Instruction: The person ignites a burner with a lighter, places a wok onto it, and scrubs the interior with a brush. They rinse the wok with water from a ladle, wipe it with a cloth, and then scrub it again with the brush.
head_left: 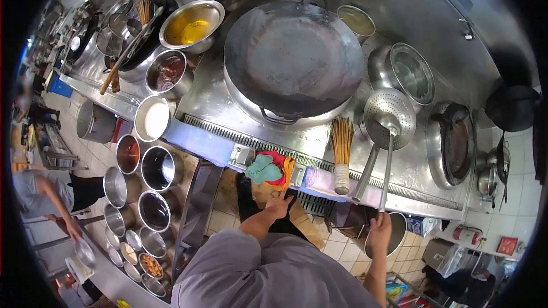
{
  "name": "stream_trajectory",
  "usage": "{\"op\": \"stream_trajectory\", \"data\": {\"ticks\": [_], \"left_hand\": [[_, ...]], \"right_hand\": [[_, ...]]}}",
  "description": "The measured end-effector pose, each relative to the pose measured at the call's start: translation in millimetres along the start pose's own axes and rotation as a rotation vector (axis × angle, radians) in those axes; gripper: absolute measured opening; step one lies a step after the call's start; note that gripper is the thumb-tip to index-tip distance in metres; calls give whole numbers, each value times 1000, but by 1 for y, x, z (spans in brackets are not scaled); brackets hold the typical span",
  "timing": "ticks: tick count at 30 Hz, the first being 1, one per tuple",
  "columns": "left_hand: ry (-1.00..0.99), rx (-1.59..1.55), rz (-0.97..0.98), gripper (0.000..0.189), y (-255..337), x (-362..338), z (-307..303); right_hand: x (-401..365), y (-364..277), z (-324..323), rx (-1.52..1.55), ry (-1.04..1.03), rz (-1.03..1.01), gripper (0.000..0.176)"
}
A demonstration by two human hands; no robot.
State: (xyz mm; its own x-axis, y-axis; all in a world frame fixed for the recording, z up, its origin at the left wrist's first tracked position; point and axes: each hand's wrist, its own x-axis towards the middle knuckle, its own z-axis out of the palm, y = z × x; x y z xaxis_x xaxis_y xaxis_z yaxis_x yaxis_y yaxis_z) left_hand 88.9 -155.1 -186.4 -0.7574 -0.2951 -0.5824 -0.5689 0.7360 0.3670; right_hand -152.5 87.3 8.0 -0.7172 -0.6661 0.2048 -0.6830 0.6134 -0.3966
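Note:
My right hand (379, 231) is closed around the lower end of the long handle of a perforated skimmer (401, 106). The skimmer's round head rests on the stove top to the right of the wok. Just left of that handle lies a second, thicker metal handle (367, 172). My left hand (278, 205) is at the stove's front edge, just below an orange cloth (287, 171). Its fingers look curled, and what they hold is hidden. Red cloth (277, 158) and green cloth (263, 169) are bunched beside the orange one. A large dark wok (294, 57) sits ahead of me.
A bamboo brush (341, 157) lies at the stove's front edge. Steel bowls of yellow oil (191, 25) stand left of the wok, and pots of dark liquid (154, 211) below them. A lidded bowl (412, 73) is at right. Another person's arm (60, 205) reaches in at far left.

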Motion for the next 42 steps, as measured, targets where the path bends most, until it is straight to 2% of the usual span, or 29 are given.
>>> {"op": "stream_trajectory", "data": {"ticks": [1, 2, 3, 5, 6, 8, 9, 12, 14, 15, 16, 18, 21, 23, 26, 28, 30, 32, 34, 37, 39, 40, 41, 42], "left_hand": [[-4, -9, -1, 62, 0, 0, 3], [-8, -17, -3, 62, 1, 0, 3], [-4, -24, -2, 62, 2, -2, 1], [-76, -69, -31, 60, 3, -6, -8], [-70, -77, -31, 60, 0, -2, -6], [-239, -113, -61, 57, -7, 6, -2], [-226, -129, -72, 57, -9, 11, -1], [-277, -71, -78, 50, -21, 29, -5], [-424, 183, 31, 46, -28, 37, -12], [-396, 155, -9, 44, -26, 19, -50], [-335, 187, -23, 47, -27, 17, -49], [-240, 213, -18, 50, -22, 24, -38], [-257, 63, 78, 53, -22, 51, -19], [-272, -63, 156, 55, -26, 56, -8], [-218, -297, 234, 59, -52, 35, -2], [-334, -461, 123, 56, -74, -2, -6], [-568, -413, 470, 62, -116, 25, 80], [-616, -792, -17, 68, -154, -71, 50], [-632, -1390, -102, 65, -205, -82, 111], [-291, -1439, -522, 79, -198, -170, 19], [-233, -1463, -549, 78, -223, -157, 73], [-181, -1493, -571, 77, -231, -152, 103], [-42, -1611, -425, 74, -229, -157, 105], [-42, -1599, -424, 74, -232, -158, 105]], "right_hand": [[11, -6, -22, 226, -158, 329, 37], [33, -41, -59, 451, -314, 659, 32], [42, -62, -80, 444, -315, 653, 32], [55, -93, -101, 1295, -231, 801, 29], [60, -105, -100, 1289, -235, 794, 29], [71, -124, -95, 1091, -209, 724, 28], [76, -130, -92, 940, -211, 648, 31], [96, -169, -100, 1062, -284, 584, 34], [102, -197, -91, 1193, -317, 525, 31], [107, -210, -82, 1259, -359, 489, 29], [117, -225, -74, 1323, -394, 440, 28], [142, -271, -70, 1124, -464, 411, 27], [173, -336, -64, 1028, -569, 342, 34], [191, -374, -55, 788, -655, 227, 43], [219, -413, -34, 862, -727, 111, 45], [235, -436, -20, 844, -742, 68, 46], [251, -454, 0, 822, -737, 32, 47], [268, -467, 27, 896, -764, -26, 49], [274, -489, 53, 841, -671, -15, 50], [283, -514, 97, 729, -612, -35, 46], [283, -531, 112, 785, -651, 36, 30], [284, -538, 112, 794, -642, 36, 30], [286, -545, 109, 928, -799, 151, 22], [287, -550, 107, 1059, -958, 270, 15]]}}
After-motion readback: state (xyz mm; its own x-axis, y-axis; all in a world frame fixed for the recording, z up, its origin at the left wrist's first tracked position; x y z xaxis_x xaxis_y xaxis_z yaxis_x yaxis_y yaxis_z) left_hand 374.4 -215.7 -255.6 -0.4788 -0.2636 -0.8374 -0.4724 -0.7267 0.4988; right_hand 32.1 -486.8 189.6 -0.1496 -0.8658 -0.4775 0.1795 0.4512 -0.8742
